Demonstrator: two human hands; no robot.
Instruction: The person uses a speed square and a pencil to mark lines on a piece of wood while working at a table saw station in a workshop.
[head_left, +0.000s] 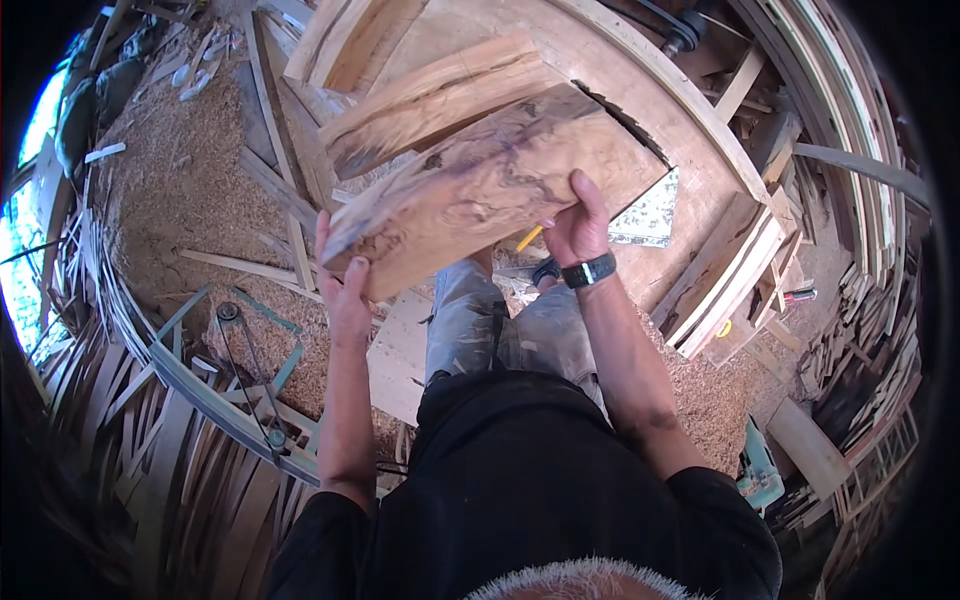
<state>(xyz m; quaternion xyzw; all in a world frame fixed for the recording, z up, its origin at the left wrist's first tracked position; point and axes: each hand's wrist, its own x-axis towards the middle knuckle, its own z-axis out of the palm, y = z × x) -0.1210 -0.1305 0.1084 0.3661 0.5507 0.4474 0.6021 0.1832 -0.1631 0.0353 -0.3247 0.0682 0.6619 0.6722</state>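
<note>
Wood with a swirling grain, held up in two bare hands.
Far left, sawdust [180, 190] heaped the floor; nearer, the left hand [347, 305] was clamped on one end of the figured wooden slab [490, 190], thumb against its broad face. The slab stood tilted in front of the person, with a second slab [440, 95] just beyond; whether they touched, I couldn't tell. A yellow pencil [529, 238] poked out by the right hand [580, 225], whose thumb pressed the face, its other fingers partly hidden beneath. Further right were a speckled sheet [648, 212] and rough planks [720, 275]. By my judgement, lifting was done, setting down was not; I made out no pencil line.
</note>
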